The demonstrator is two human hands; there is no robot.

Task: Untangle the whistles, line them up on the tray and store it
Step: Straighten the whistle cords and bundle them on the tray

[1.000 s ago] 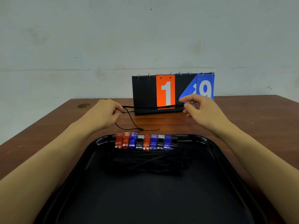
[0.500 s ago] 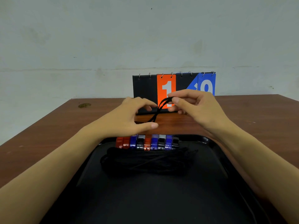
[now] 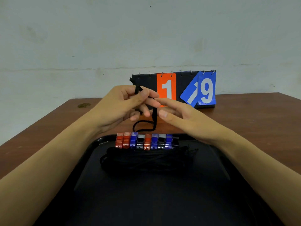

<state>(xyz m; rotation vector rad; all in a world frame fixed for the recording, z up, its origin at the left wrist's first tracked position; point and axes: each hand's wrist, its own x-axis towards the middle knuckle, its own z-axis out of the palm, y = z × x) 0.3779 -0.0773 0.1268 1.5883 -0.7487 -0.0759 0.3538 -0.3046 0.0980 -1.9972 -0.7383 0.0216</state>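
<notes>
Fingers (image 3: 138, 98) of the left hand (image 3: 120, 108) pinch the cord (image 3: 154, 116), hanging downward beside the right hand (image 3: 182, 115), fingers loosely spread.

A brown wooden table (image 3: 244, 128) carries a black tray (image 3: 101, 141) at six o'clock. A flip scoreboard (image 3: 172, 88) stands at twelve o'clock, and a small round mark (image 3: 83, 105) shows at ten o'clock.

"1", "9" on scoreboard (image 3: 172, 88)
</notes>
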